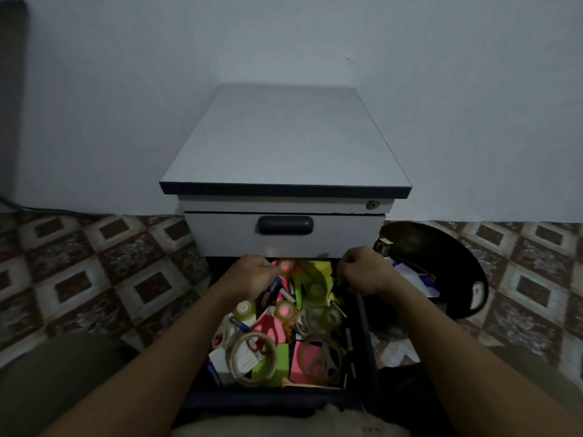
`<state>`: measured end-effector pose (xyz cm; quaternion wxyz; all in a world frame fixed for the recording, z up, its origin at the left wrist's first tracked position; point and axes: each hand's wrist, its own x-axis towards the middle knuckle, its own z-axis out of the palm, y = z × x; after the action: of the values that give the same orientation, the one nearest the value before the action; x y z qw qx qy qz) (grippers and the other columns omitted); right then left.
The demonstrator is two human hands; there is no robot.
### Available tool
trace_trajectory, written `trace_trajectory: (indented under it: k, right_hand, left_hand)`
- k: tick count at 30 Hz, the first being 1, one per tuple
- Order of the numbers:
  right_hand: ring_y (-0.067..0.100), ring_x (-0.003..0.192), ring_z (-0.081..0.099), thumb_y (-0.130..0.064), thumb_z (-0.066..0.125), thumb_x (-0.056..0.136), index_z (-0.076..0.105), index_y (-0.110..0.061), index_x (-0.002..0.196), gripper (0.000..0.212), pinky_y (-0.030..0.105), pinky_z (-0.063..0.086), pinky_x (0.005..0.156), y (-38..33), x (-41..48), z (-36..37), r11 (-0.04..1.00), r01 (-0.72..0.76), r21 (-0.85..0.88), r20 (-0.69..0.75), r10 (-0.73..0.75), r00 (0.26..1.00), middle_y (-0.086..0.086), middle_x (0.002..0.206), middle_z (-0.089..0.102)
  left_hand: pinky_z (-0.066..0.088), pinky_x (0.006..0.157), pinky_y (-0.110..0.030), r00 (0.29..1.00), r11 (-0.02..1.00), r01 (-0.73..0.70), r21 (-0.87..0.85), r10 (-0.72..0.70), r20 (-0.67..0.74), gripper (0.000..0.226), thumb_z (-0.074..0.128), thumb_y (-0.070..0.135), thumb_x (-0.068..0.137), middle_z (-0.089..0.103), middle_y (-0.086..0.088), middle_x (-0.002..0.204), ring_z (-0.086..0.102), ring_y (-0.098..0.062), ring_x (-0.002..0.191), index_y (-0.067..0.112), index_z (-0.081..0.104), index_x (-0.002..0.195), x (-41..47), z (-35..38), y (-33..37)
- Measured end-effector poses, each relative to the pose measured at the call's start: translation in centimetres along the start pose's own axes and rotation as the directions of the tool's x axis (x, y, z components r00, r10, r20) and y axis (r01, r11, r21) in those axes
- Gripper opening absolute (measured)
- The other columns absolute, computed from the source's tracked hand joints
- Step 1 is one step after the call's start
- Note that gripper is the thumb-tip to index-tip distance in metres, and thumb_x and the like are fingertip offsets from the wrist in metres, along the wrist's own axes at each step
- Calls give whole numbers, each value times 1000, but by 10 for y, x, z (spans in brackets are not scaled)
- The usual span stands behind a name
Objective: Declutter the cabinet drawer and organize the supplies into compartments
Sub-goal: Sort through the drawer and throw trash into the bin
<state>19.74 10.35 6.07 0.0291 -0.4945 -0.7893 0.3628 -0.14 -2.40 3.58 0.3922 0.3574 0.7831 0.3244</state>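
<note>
Both forearms stretch over the open drawer point(366, 326) of the grey cabinet point(284, 137). Inside it, tape rolls point(254, 357), pink and green sticky notes point(318, 272) and pens point(274, 288) lie jumbled together. At the back, the left hand point(255, 275) curls beside a pink-cored roll point(285, 265); I cannot tell whether its grip holds it. The right hand point(362, 272) curls at the drawer's right wall, and its grip is equally unclear. A dark bin point(441, 247) stands just beside the cabinet on the right.

Dim, soft, edges wide-angle warped

2 bare forearms point(151, 367), olive trousers point(47, 383)
</note>
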Motion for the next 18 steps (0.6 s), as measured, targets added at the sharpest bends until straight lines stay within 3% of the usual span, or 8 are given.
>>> trace_trajectory:
  k: [3, 6, 11, 15, 18]
  right_hand:
    - [27, 79, 70, -21, 55, 89, 69, -8, 92, 19, 38, 59, 74, -7, -1, 10, 998, 43, -39, 13, -42, 999, 11, 89, 72]
    - [24, 75, 70, -20, 53, 88, 70, -6, 87, 22, 34, 57, 69, -10, -1, 24, 995, 65, -82, 37, -62, 997, 11, 85, 74]
    - [29, 76, 69, -18, 50, 88, 68, 0, 88, 26, 39, 57, 70, -8, 0, 56, 992, 71, -103, 113, -59, 992, 16, 86, 73]
    - [31, 90, 64, -17, 51, 91, 64, -3, 93, 20, 32, 48, 69, 1, -5, 80, 977, 73, -201, 162, -40, 986, 16, 99, 69]
    - [32, 96, 65, -22, 53, 93, 60, -5, 85, 20, 31, 44, 69, 19, -4, 98, 928, 130, -348, 231, -50, 972, 18, 96, 66]
  left_hand:
    - [37, 62, -28, 1000, 1000, -1, -14, 1, -4, 17, 59, 22, 95, 55, -13, 80, 50, -21, 72, 11, 59, 82, -3, -4, -12]
    - [31, 57, -27, 1000, 1000, -6, 3, 6, -14, 20, 58, 21, 94, 50, -11, 73, 43, -19, 65, 11, 57, 77, -3, -5, -18]
    - [31, 57, -26, 1000, 992, 13, 125, -15, 16, 28, 58, 24, 87, 44, -7, 66, 42, -18, 62, 9, 47, 66, -1, -5, -39]
    - [31, 54, -27, 979, 904, 43, 425, -123, 162, 34, 55, 21, 81, 39, -2, 60, 40, -17, 58, 15, 35, 55, 1, 2, -59]
    - [39, 59, -28, 937, 755, 50, 653, -263, 232, 26, 66, 27, 87, 53, -3, 80, 49, -15, 69, 12, 52, 71, -3, 12, -71]
